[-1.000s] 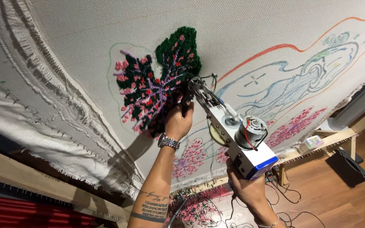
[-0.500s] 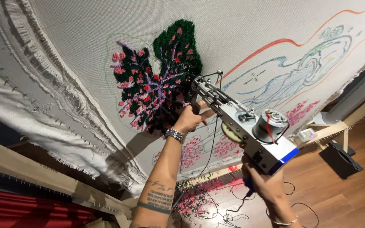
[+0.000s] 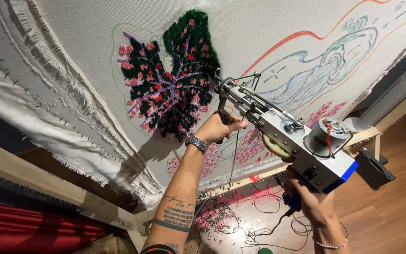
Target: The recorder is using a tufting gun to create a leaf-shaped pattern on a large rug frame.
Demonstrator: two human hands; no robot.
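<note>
A metal tufting gun (image 3: pixel 287 136) with a blue base and a round motor points its needle at a white cloth (image 3: pixel 269 33) stretched on a wooden frame. My left hand (image 3: pixel 219 128), with a watch on the wrist, grips the gun's black front handle. My right hand (image 3: pixel 306 200) holds the blue rear grip below the gun body. Just left of the needle is a tufted dark green leaf patch (image 3: pixel 172 80) with pink spots and purple veins. Drawn outlines in blue, green and orange cover the cloth to the right.
The wooden frame rail (image 3: pixel 240 181) runs under the cloth. Yarn scraps and loose cords (image 3: pixel 240 211) lie on the wooden floor. A black object (image 3: pixel 374 167) sits on the floor at right, next to a white cylinder (image 3: pixel 395 99). Red fabric (image 3: pixel 19 226) shows at bottom left.
The gun and both hands have slid to the right and slightly down along the cloth, off the leaf patch's edge. The camera view has shifted with them.
</note>
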